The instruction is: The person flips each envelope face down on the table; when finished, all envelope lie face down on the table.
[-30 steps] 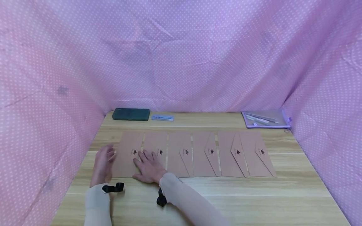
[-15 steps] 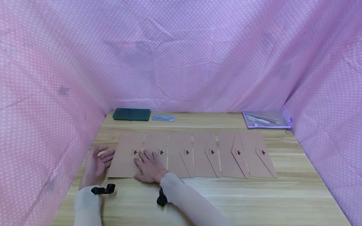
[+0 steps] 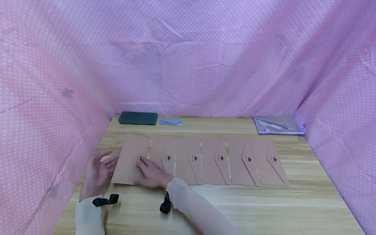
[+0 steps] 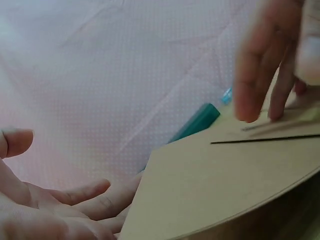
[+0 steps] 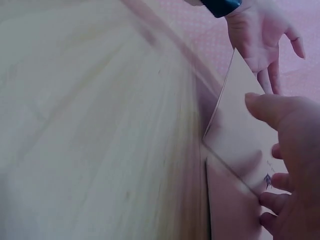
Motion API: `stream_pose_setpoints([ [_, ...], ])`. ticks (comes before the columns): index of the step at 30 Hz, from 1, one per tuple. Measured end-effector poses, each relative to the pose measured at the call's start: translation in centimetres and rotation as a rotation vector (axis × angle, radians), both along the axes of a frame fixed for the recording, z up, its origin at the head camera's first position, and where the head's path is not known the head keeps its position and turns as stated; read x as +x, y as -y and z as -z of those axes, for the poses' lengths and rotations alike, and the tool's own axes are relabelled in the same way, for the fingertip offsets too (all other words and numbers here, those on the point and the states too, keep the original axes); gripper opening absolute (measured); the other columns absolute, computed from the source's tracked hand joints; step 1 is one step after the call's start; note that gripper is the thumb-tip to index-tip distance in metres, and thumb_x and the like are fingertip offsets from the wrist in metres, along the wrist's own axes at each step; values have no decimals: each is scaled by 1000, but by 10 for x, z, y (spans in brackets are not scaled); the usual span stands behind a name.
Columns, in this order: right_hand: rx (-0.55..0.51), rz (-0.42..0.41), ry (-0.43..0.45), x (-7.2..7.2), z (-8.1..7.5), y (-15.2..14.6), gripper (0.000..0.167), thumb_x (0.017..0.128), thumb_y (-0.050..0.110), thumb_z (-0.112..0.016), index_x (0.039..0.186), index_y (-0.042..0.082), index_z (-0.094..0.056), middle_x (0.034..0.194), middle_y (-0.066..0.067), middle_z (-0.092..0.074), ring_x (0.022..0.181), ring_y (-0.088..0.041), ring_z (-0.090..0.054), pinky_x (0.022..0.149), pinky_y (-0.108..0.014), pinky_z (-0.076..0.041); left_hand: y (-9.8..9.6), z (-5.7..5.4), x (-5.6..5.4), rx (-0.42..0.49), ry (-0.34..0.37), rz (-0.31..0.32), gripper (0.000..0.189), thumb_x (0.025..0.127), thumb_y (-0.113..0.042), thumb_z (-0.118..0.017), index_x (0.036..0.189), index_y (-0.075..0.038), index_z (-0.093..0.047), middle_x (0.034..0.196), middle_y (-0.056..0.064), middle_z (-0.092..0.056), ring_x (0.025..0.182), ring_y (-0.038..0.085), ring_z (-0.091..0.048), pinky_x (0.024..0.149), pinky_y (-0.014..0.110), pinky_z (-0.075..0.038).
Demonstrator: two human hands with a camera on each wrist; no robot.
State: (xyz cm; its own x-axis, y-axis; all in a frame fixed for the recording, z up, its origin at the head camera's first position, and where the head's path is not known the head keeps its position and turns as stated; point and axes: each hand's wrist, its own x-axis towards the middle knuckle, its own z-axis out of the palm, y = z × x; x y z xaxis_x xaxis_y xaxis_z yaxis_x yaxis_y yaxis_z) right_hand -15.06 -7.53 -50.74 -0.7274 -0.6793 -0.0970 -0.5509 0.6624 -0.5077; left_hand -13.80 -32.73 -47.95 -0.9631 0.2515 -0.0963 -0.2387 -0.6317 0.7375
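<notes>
A row of brown kraft envelopes with crown prints lies across the table. The leftmost envelope (image 3: 128, 163) has its left side tilted up off the table, as the right wrist view also shows. My left hand (image 3: 97, 170) is palm up at that raised edge, fingers extended and partly hidden behind the paper, thumb apart from it. Over the same envelope's right part is my right hand (image 3: 153, 173), fingertips at the crown print and thumb stretched toward the near edge. In the right wrist view the second envelope (image 5: 232, 205) lies flat beside the lifted one.
Further right lie several more envelopes (image 3: 239, 160), flaps facing right. A dark green case (image 3: 138, 118) and a small blue clear packet (image 3: 170, 122) are at the back left. A purple-edged zip pouch with pens (image 3: 277, 132) lies at the back right. Pink dotted cloth (image 3: 188, 65) surrounds the table.
My left hand has moved left and turned palm up at the leftmost envelope, whose left side has risen. My right hand has shifted slightly left, off the second envelope onto the leftmost one.
</notes>
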Motion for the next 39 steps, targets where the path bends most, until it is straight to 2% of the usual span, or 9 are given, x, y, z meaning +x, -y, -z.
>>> stream_pose_setpoints([
  [4, -98, 20, 93, 1, -2, 2, 83, 97, 59, -51, 161, 18, -18, 171, -7, -11, 156, -20, -23, 124, -33, -31, -4, -6, 2, 11, -23, 6, 50, 109, -28, -13, 121, -11, -59, 116, 15, -73, 112, 28, -69, 92, 40, -58],
  [8, -183, 55, 164, 1, -6, 4, 88, 97, 59, -53, 162, 20, -8, 171, -4, -8, 155, -20, -24, 123, -34, -32, -9, -12, 4, 18, -51, 9, 49, 109, -29, -14, 123, -12, -58, 118, 15, -72, 113, 27, -68, 93, 38, -58],
  [10, -219, 59, 180, 0, -8, 4, 89, 97, 59, -52, 162, 20, -5, 171, -4, -8, 155, -21, -25, 123, -35, -32, -11, -14, 5, 53, -76, 23, 51, 109, -28, -11, 125, -10, -57, 120, 17, -71, 113, 29, -68, 94, 39, -57],
  [15, -254, 74, 208, -1, -10, 6, 92, 97, 63, -48, 162, 21, 2, 171, -2, -4, 155, -21, -22, 124, -35, -31, -19, -17, 6, 81, -140, 44, 58, 108, -24, -4, 129, -6, -55, 121, 20, -70, 113, 29, -68, 93, 39, -58],
  [22, -317, 118, 314, -1, -11, 6, 93, 94, 70, -44, 160, 33, 9, 171, 3, 0, 157, -23, -18, 123, -46, -32, -30, -19, 8, 46, -152, 24, 58, 108, -22, -5, 130, -5, -56, 120, 18, -71, 110, 28, -68, 89, 38, -59],
  [29, -355, 124, 339, -3, -13, 6, 93, 92, 76, -39, 158, 37, 13, 171, 6, 3, 157, -24, -18, 122, -50, -32, -37, -18, 10, -58, -160, 21, 55, 110, -24, -10, 130, -9, -59, 118, 11, -72, 108, 22, -67, 86, 32, -56],
  [39, -398, 134, 360, -2, -15, 6, 94, 91, 78, -37, 157, 38, 18, 171, 2, 6, 158, -26, -13, 123, -53, -28, -44, -15, 9, -53, -196, 70, 59, 109, -23, -6, 130, -9, -59, 121, 10, -71, 112, 22, -67, 91, 35, -57],
])
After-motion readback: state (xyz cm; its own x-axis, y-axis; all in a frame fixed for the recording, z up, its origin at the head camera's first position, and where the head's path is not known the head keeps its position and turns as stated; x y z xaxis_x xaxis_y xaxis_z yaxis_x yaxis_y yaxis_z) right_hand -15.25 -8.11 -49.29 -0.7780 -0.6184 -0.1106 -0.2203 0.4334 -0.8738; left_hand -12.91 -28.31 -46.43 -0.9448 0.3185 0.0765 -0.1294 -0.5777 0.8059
